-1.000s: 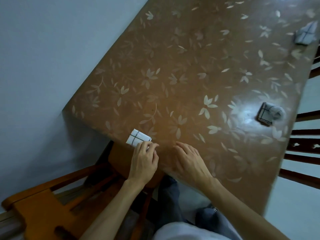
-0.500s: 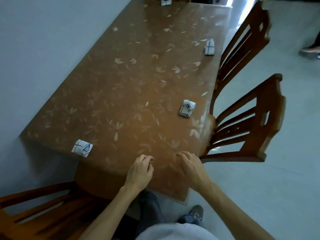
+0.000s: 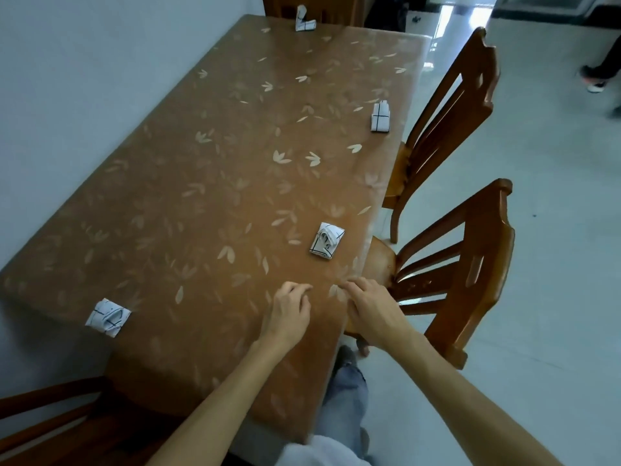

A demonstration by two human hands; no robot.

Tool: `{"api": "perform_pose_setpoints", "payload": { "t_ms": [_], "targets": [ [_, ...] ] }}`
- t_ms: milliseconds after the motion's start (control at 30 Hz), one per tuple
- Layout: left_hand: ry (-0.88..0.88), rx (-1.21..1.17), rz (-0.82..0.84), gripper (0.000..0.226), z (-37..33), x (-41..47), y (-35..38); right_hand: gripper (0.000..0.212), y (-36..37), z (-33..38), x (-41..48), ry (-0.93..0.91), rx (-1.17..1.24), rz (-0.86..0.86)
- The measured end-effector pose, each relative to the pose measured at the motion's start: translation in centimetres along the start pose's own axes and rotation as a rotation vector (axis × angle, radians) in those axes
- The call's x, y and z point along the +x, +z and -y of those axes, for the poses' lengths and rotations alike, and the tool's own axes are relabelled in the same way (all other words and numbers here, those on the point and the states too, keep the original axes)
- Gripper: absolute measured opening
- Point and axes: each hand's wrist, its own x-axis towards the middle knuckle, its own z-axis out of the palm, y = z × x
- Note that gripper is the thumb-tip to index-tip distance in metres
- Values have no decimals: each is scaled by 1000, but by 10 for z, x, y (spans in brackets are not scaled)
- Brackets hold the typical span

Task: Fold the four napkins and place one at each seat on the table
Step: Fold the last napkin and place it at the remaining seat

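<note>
Napkins, all four folded into small white squares with dark lines, lie on the brown leaf-patterned table (image 3: 208,183). The corner napkin (image 3: 108,317) sits at the near-left corner. The near right napkin (image 3: 327,241) lies by the right edge in front of the nearer chair (image 3: 470,264), and the far right napkin (image 3: 380,116) farther along that edge beside the second chair (image 3: 453,112). The end napkin (image 3: 304,23) sits at the far end, one flap standing up. The left hand (image 3: 289,314) and right hand (image 3: 371,307) rest side by side on the table's near end, apart from every napkin — fingers loosely curled, tips on the surface, gripping nothing. A third chair (image 3: 50,415) stands at the near-left corner — a shoe (image 3: 594,80) shows on the pale floor at far right
</note>
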Motion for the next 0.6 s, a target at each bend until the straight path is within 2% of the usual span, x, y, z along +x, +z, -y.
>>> {"api": "perform_pose_setpoints", "payload": {
  "t_ms": [133,233,333,400,467,600],
  "targets": [
    [-177,-173,-141,27,-17,62,12,38,-5,-11,65,-30,33,11],
    [-405,-325,-180,39,-20,103,19,44,-8,-22,111,193,205,-11],
    [-514,-306,-95,59,-22,138,25,37,-7,-42,156,345,236,51],
    [-551,-255,-42,60,-22,157,26,36,-2,-50,179,352,201,143],
    [-542,-210,-6,50,-20,169,27,39,3,-53,193,363,175,241],
    [-444,-178,54,38,-6,171,26,46,11,-58,203,339,166,300]
  ]
}}
